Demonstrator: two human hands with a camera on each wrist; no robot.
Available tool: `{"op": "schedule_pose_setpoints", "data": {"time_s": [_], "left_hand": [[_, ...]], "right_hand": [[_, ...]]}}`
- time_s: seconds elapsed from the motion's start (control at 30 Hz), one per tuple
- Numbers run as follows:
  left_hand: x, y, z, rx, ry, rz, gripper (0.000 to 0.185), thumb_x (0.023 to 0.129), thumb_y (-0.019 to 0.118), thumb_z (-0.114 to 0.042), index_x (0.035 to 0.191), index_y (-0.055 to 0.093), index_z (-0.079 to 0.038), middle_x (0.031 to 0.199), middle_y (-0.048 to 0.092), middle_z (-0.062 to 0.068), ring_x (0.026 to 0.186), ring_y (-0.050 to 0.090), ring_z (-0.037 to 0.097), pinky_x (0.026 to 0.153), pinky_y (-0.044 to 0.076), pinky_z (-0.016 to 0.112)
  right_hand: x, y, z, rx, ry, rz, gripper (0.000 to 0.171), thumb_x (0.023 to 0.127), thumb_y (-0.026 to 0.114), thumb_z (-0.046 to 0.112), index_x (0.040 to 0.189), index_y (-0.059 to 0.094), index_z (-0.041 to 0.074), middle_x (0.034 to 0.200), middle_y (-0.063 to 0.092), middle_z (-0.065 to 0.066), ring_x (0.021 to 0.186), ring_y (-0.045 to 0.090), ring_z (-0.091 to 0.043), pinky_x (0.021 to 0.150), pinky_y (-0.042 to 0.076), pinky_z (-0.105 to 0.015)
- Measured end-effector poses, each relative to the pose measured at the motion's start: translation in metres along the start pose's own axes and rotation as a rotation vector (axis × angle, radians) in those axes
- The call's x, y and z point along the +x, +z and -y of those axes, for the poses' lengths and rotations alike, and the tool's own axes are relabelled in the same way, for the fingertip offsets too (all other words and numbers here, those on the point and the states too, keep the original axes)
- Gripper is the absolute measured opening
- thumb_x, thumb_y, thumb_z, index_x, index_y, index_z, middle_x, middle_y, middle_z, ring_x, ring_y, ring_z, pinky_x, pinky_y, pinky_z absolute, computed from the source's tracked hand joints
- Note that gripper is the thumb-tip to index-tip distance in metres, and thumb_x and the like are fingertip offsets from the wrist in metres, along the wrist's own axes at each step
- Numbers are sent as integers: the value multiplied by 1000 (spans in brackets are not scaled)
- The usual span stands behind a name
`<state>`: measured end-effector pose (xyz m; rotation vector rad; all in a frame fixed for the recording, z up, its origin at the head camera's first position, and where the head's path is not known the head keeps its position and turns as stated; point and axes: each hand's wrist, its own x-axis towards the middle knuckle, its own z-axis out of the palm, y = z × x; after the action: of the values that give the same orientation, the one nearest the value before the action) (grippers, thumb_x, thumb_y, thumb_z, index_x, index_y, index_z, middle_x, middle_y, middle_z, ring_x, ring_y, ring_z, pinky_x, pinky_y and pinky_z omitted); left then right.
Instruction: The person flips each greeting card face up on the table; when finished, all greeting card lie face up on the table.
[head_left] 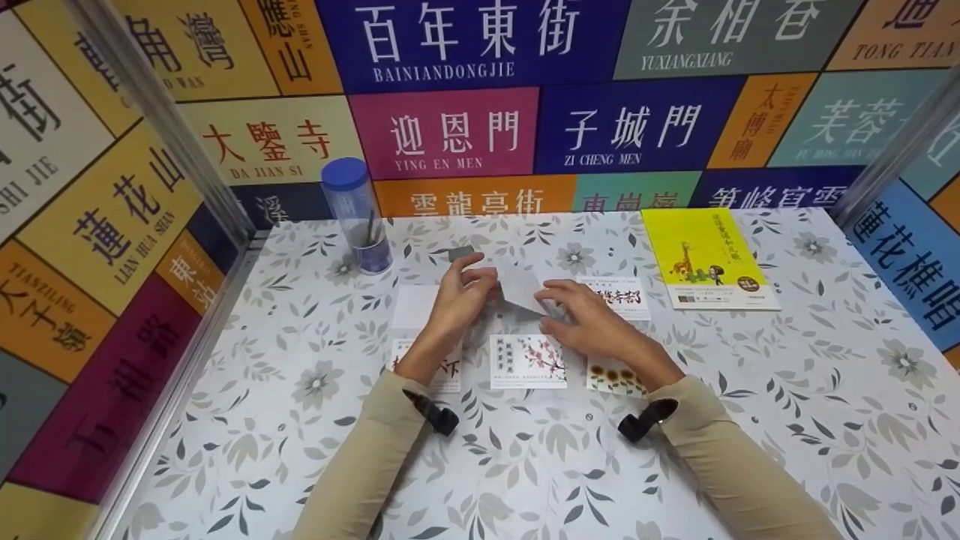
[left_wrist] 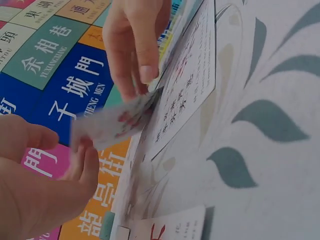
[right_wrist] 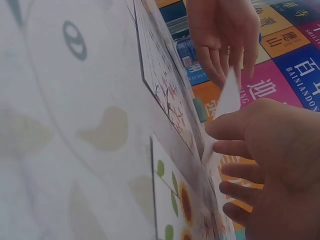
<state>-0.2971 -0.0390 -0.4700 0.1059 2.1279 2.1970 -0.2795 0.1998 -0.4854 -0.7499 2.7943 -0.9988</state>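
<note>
Card (head_left: pixel 523 291), mid-frame above the table (head_left: pixel 750 420), pinched at opposite edges by left hand (head_left: pixel 459 300) and right hand (head_left: pixel 592 322). Looks thin, light, bendy, slick-faced; hold by the edges, lightly, to avoid creasing.

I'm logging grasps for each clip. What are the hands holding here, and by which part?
Both hands hold one card above the table: the left hand pinches its left edge, the right hand its right edge.

Floral table (head_left: pixel 750 420): cards (head_left: pixel 528 361), book (head_left: pixel 707 259), jar (head_left: pixel 358 215)
</note>
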Motion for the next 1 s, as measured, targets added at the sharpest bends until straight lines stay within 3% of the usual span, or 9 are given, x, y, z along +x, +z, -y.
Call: {"op": "schedule_pose_setpoints", "data": {"time_s": [0.1, 0.27, 0.37, 0.5, 0.63, 0.77, 0.87, 1.0], "left_hand": [[-2, 5, 2, -36, 3, 89, 42, 103, 57, -24, 140, 52, -4, 131, 59, 25, 108, 68, 36, 99, 55, 49], [-7, 14, 3, -13, 9, 258, 45, 105, 50, -40, 140, 56, -13, 146, 51, 19, 118, 64, 39, 103, 51, 54], [-10, 18, 4, 62, 30, 330, 47, 106, 45, -45, 145, 54, -21, 153, 48, 9, 127, 60, 39, 104, 51, 53], [-11, 19, 6, 228, 117, 374, 47, 107, 41, -44, 148, 52, -23, 154, 48, 0, 135, 54, 30, 111, 46, 46], [-9, 17, 8, 378, 174, 356, 43, 106, 48, -38, 146, 54, -23, 156, 45, 5, 142, 45, 25, 117, 39, 43], [-8, 12, 11, 441, 161, 256, 45, 98, 65, -27, 142, 57, -26, 161, 30, 19, 149, 32, 32, 117, 38, 49], [-8, 7, 11, 404, 128, 200, 55, 91, 73, -11, 142, 57, -24, 156, 37, 19, 138, 49, 34, 108, 49, 46], [-7, 1, 11, 332, 77, 179, 66, 83, 73, 7, 143, 55, -15, 140, 53, 15, 112, 69, 30, 88, 60, 33]], "right_hand": [[3, 1, 1, 71, -28, -45, 49, 97, 66, 25, 143, 55, 15, 145, 53, -7, 120, 60, -26, 104, 49, -47], [5, 0, 6, 211, -40, -115, 47, 103, 55, 34, 149, 47, 25, 143, 58, -6, 117, 66, -24, 100, 54, -42], [5, -3, 8, 288, -27, -172, 47, 106, 46, 42, 149, 46, 25, 137, 62, -10, 112, 69, -28, 99, 55, -44], [5, -7, 9, 327, 20, -263, 50, 107, 40, 48, 146, 51, 19, 114, 71, -13, 95, 73, -30, 87, 58, -40], [7, -9, 8, 385, 57, -293, 45, 105, 52, 35, 145, 52, 15, 110, 71, -14, 96, 73, -28, 81, 61, -38], [7, -9, 7, 514, 77, -271, 50, 100, 59, 16, 148, 44, 15, 123, 65, -17, 99, 73, -33, 75, 62, -45], [7, -8, 6, 556, 94, -269, 57, 99, 61, 11, 150, 37, 19, 127, 62, -15, 96, 74, -35, 70, 62, -44], [7, -6, 1, 504, 113, -271, 64, 95, 66, 10, 149, 34, 24, 125, 60, -12, 91, 74, -34, 63, 60, -36]]}}
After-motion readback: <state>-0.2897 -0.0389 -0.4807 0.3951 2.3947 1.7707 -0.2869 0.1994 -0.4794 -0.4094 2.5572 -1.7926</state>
